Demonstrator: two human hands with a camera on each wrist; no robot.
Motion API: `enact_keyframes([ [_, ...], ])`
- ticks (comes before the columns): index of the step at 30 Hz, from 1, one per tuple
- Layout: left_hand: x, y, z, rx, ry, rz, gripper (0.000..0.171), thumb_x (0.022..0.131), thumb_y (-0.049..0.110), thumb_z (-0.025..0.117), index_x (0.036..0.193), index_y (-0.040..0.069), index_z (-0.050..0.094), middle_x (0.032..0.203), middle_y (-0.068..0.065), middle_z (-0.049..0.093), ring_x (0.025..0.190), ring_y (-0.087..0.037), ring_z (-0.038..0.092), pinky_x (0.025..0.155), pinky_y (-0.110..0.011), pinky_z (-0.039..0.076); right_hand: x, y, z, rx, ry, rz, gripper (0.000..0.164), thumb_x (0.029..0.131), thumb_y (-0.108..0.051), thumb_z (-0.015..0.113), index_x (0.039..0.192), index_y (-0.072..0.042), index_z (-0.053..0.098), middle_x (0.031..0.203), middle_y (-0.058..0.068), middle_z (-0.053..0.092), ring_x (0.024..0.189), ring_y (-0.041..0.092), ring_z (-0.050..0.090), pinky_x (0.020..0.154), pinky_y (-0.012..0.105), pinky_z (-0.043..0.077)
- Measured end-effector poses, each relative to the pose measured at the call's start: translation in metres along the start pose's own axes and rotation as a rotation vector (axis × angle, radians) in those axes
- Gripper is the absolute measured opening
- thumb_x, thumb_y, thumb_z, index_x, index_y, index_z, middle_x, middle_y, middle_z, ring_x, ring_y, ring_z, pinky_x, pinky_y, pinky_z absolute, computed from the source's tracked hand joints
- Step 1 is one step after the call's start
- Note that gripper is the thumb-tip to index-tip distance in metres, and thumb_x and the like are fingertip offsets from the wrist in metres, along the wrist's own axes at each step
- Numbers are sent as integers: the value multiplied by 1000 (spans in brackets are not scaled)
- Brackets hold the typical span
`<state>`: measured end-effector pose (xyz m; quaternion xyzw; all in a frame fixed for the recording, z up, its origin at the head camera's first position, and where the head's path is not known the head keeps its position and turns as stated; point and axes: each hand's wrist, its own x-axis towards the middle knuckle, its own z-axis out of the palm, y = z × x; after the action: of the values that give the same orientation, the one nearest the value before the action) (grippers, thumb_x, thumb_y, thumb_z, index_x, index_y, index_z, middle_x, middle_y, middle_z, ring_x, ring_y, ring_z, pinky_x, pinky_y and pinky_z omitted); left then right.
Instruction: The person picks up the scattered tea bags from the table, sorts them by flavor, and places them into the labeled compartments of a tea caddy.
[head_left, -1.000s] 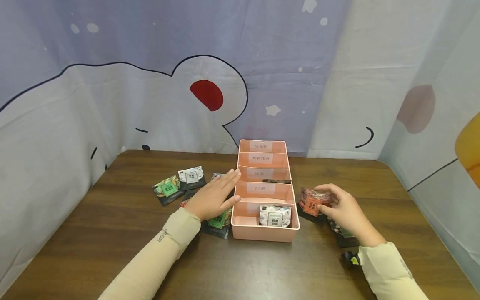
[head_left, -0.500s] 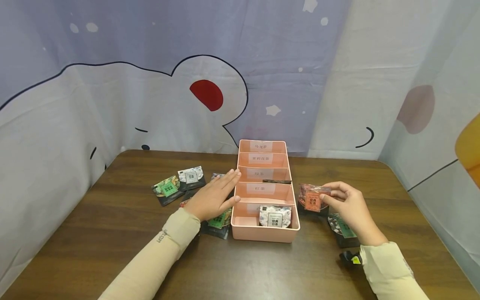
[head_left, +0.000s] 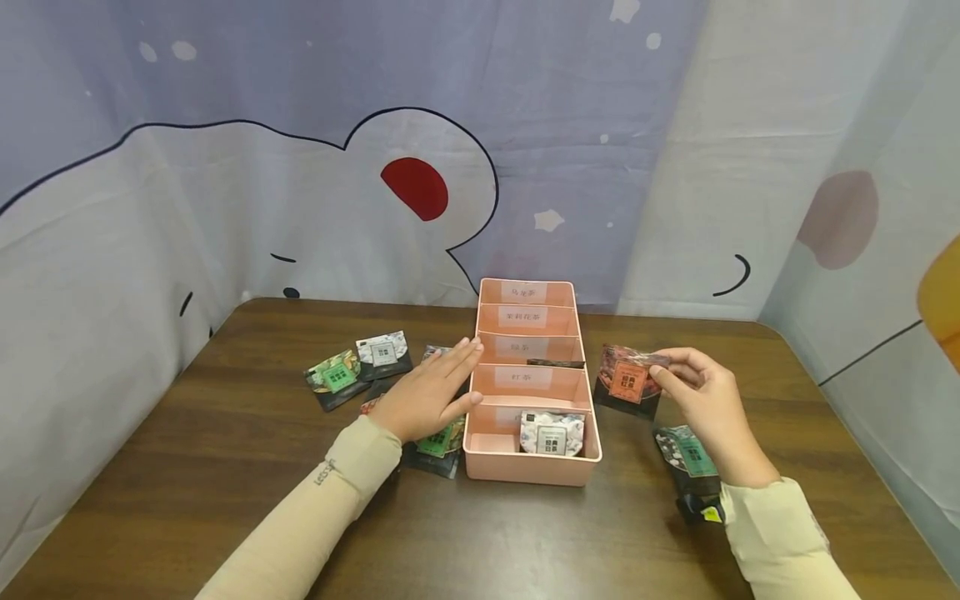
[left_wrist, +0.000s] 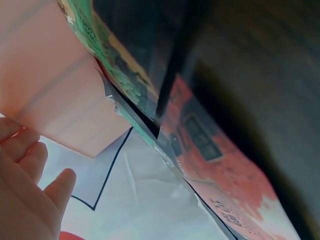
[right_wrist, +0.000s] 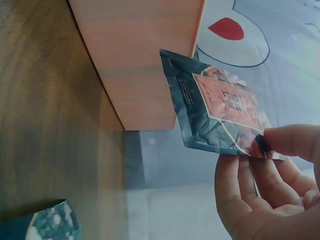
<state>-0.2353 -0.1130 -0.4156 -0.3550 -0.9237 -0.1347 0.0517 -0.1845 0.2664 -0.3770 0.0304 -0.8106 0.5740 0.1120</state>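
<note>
My right hand (head_left: 701, 404) pinches a red-labelled tea sachet (head_left: 628, 382) by its upper right corner, thumb on the printed face. In the right wrist view the sachet (right_wrist: 215, 107) is lifted above the wooden tabletop, beside the box's side wall. My left hand (head_left: 431, 387) lies with straight fingers along the left rim of a pink divided box (head_left: 495, 468), over several sachets it partly hides. A white-patterned sachet (head_left: 552, 433) stands in the box's nearest compartment. The edge of a dark sachet (head_left: 555, 363) shows in the middle compartment.
Left of the box lie a green sachet (head_left: 335, 379), a white one (head_left: 383, 354) and another green one (head_left: 437, 446). A dark green-labelled sachet (head_left: 688, 454) lies near my right wrist, next to a small black object (head_left: 699, 508). A printed curtain (head_left: 300, 208) hangs behind the table.
My right hand has raised the red-labelled sachet from the table and turned its face more toward the head camera. My left hand has stayed in place.
</note>
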Motion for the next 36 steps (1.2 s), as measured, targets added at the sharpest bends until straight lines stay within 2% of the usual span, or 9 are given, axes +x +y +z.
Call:
enact_keyframes([
  [6, -1, 1, 0, -6, 4, -2, 71, 106, 49, 43, 161, 8, 24, 168, -5, 21, 155, -20, 16, 123, -49, 22, 1, -7, 6, -15, 148, -81, 19, 98, -12, 69, 112, 1, 67, 91, -19, 71, 88, -4, 68, 77, 11, 54],
  [9, -1, 1, 0, -9, 6, 1, 72, 106, 49, 43, 161, 7, 24, 168, -5, 21, 155, -21, 17, 123, -50, 22, -1, -13, 10, 60, 211, -93, 16, 96, -9, 70, 110, 0, 68, 92, -16, 73, 88, -2, 69, 78, 12, 55],
  [12, 0, 1, 0, -6, 7, 5, 72, 106, 49, 43, 161, 7, 24, 168, -5, 21, 155, -21, 17, 123, -51, 23, -3, -20, 13, 141, 236, -114, 16, 96, -8, 70, 110, 0, 70, 93, -10, 74, 87, 2, 70, 78, 13, 56],
  [18, 1, -1, 1, 2, 7, 8, 72, 106, 49, 43, 162, 8, 22, 168, -5, 21, 155, -20, 16, 123, -50, 23, -5, -30, 24, 281, 205, -157, 19, 98, -5, 67, 113, 7, 69, 92, -1, 75, 82, 8, 72, 76, 19, 58],
  [26, 0, -2, 2, -2, 13, 7, 72, 106, 49, 42, 162, 7, 22, 168, -6, 20, 155, -20, 16, 123, -51, 23, -1, -30, 43, 355, 134, -168, 15, 97, 4, 64, 110, 10, 66, 93, 0, 73, 83, 8, 71, 75, 23, 60],
  [33, 1, -2, 2, 0, 15, 14, 72, 107, 50, 40, 162, 7, 23, 168, -6, 21, 155, -21, 16, 123, -51, 23, 2, -28, 56, 362, 111, -185, 16, 95, 6, 65, 109, 14, 64, 91, -1, 73, 78, 8, 70, 71, 23, 60],
  [36, 1, -1, 2, 3, 11, 12, 72, 107, 50, 41, 162, 7, 23, 168, -6, 21, 155, -21, 16, 123, -51, 23, 2, -26, 60, 295, 91, -203, 17, 96, 5, 65, 109, 15, 64, 92, -4, 72, 80, 7, 70, 72, 23, 61],
])
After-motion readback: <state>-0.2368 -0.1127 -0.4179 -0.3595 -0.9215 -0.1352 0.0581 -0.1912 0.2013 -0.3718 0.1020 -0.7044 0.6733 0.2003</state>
